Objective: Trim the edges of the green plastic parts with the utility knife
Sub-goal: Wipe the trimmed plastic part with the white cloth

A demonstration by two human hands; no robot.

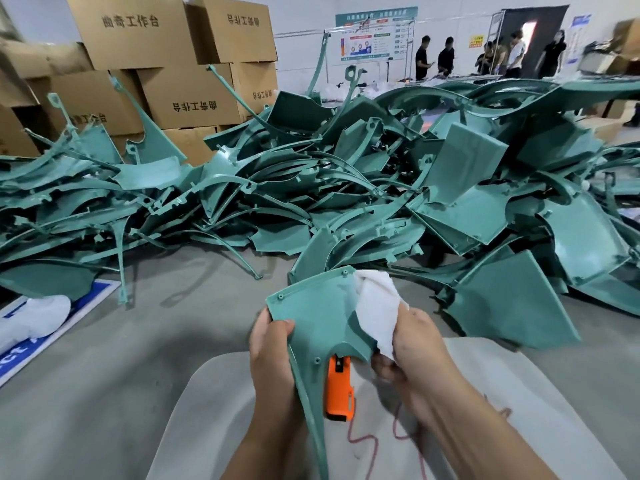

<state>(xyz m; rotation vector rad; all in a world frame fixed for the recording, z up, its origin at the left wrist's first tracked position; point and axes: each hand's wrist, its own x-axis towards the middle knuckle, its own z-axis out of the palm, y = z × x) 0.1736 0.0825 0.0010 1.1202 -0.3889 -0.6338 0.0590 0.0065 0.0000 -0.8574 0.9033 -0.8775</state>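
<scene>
Fingers of our left hand were clenched on the left edge of a green plastic part, thumb on its upper face, holding it tilted up before us. Our right hand gripped a white cloth, pressing it against the part's right edge. Both forearms reached forward from the bottom of the view, the left nearly straight, the right angled in from the right. The part's narrow tail ran down between our arms. Just beneath its notched lower edge an orange utility knife lay untouched on the pale cover over our lap, beside red scribbled marks.

Grey floor lay open to the left of our hands and ahead, up to a big heap of green parts; the heap came close on the right. Cardboard boxes were stacked behind it on the left, and several people stood far off.
</scene>
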